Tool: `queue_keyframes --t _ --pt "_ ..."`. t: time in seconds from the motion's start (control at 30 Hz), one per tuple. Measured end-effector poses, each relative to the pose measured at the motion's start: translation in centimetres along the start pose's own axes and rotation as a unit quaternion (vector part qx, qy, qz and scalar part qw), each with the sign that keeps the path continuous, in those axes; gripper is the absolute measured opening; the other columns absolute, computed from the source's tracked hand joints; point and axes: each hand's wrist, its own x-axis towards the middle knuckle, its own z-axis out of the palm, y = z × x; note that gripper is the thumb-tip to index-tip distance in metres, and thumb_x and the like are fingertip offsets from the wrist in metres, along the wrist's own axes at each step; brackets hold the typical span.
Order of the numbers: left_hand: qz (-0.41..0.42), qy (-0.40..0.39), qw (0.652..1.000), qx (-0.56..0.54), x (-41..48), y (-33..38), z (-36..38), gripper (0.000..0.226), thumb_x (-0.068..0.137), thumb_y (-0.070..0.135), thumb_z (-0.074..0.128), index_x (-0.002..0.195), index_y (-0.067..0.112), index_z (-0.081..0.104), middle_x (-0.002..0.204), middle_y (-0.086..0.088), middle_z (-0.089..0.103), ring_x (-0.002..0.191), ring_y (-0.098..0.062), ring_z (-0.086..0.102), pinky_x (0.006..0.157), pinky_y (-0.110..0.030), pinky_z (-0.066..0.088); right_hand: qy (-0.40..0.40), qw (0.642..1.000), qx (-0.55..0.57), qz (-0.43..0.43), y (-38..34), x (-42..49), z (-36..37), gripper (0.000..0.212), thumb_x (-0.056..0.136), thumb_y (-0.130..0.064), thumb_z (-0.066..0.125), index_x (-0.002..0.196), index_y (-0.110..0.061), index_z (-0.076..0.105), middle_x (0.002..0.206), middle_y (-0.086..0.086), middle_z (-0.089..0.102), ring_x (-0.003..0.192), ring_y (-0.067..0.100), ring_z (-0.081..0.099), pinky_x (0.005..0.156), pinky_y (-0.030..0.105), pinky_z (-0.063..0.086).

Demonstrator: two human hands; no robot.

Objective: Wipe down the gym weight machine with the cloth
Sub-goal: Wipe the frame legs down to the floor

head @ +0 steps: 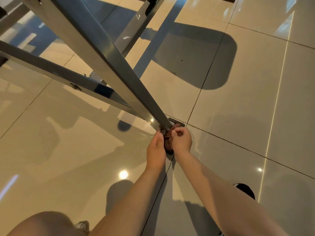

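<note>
A grey steel upright of the weight machine [109, 53] runs down from the upper left to a dark foot plate [177, 121] on the tiled floor. A dark brown cloth [168, 145] is bunched round the bottom of this post. My left hand [156, 150] grips the cloth on the post's left side. My right hand [181, 139] pinches the cloth on the right side, fingers curled. Most of the cloth is hidden between the two hands.
A horizontal grey crossbar [56, 74] with bolts joins the post from the left. More frame bars [136, 29] stand further back. Glossy beige floor tiles [247, 99] lie all around. My knee [42, 223] and a dark shoe [245, 189] show at the bottom.
</note>
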Motion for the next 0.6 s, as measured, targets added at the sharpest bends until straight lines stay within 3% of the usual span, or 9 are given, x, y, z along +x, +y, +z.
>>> queue_keyframes --t 0.1,0.2,0.27,0.33,0.4,0.47,0.53,0.6 --pt "0.007 0.006 1.0 -0.011 -0.2 0.8 -0.6 0.035 0.11 0.033 0.036 0.103 0.017 0.066 0.098 -0.006 0.069 0.089 -0.016 0.064 0.083 -0.03 0.051 -0.029 0.994 0.008 -0.108 -1.3 -2.0 0.1 0.012 0.095 -0.011 0.066 0.097 -0.023 0.067 0.104 -0.01 0.064 0.096 0.0 0.061 0.083 0.013 0.051" --pt "0.015 0.003 1.0 -0.01 -0.2 1.0 -0.7 0.034 0.11 0.033 0.035 0.113 0.031 0.068 0.102 0.01 0.073 0.095 -0.002 0.067 0.079 -0.014 0.051 -0.026 0.987 0.026 -0.154 -1.7 -2.7 0.6 0.011 0.095 -0.012 0.067 0.097 -0.023 0.068 0.101 -0.01 0.066 0.095 -0.006 0.059 0.078 0.004 0.046" --pt "0.012 -0.006 1.0 0.003 -0.1 0.4 -0.3 0.035 0.111 0.035 0.033 0.13 0.037 0.061 0.114 0.014 0.071 0.105 0.003 0.064 0.087 -0.014 0.051 -0.008 0.992 0.041 -0.123 -1.2 -2.3 0.7 0.013 0.097 -0.011 0.064 0.095 -0.023 0.067 0.099 -0.008 0.067 0.092 -0.003 0.062 0.076 0.008 0.049" --pt "0.002 -0.014 1.0 0.008 -0.1 -0.2 0.0 0.039 0.11 0.04 0.032 0.146 0.04 0.048 0.13 0.014 0.065 0.119 0.001 0.059 0.102 -0.022 0.049 0.017 0.997 0.059 -0.05 -0.4 -1.4 0.5 0.017 0.098 -0.008 0.061 0.09 -0.023 0.065 0.099 -0.007 0.066 0.093 0.005 0.065 0.074 0.014 0.05" --pt "-0.005 -0.021 1.0 0.011 -0.1 -0.3 0.2 0.044 0.11 0.041 0.033 0.153 0.037 0.039 0.144 0.011 0.056 0.129 -0.002 0.052 0.111 -0.027 0.043 0.027 0.997 0.066 0.03 -0.3 -0.6 0.5 0.019 0.099 -0.009 0.059 0.089 -0.023 0.064 0.102 -0.005 0.065 0.099 0.015 0.065 0.081 0.026 0.055" --pt "-0.009 -0.023 1.0 0.012 -0.3 -0.3 0.1 0.045 0.11 0.039 0.032 0.155 0.033 0.037 0.149 0.011 0.05 0.132 -0.002 0.047 0.11 -0.022 0.038 0.016 0.997 0.039 0.063 -0.5 -0.2 0.4 0.016 0.099 -0.009 0.059 0.093 -0.023 0.064 0.106 -0.003 0.065 0.101 0.019 0.064 0.088 0.035 0.058" --pt "0.003 -0.028 1.0 0.006 -0.5 0.4 -0.2 0.043 0.11 0.039 0.032 0.152 0.033 0.043 0.147 0.01 0.053 0.133 -0.003 0.049 0.112 -0.024 0.04 -0.01 1.0 0.013 0.01 -1.3 -0.8 0.2 0.013 0.097 -0.011 0.061 0.095 -0.023 0.066 0.108 -0.004 0.065 0.099 0.013 0.064 0.084 0.026 0.057" --pt "0.019 -0.03 0.999 -0.001 -0.7 1.0 -0.6 0.038 0.111 0.036 0.031 0.14 0.034 0.055 0.133 0.011 0.064 0.122 0.0 0.058 0.102 -0.019 0.047 -0.03 0.996 0.001 -0.08 -2.2 -2.0 0.3 0.01 0.097 -0.014 0.064 0.098 -0.023 0.067 0.106 -0.011 0.064 0.097 0.002 0.062 0.076 0.01 0.05"
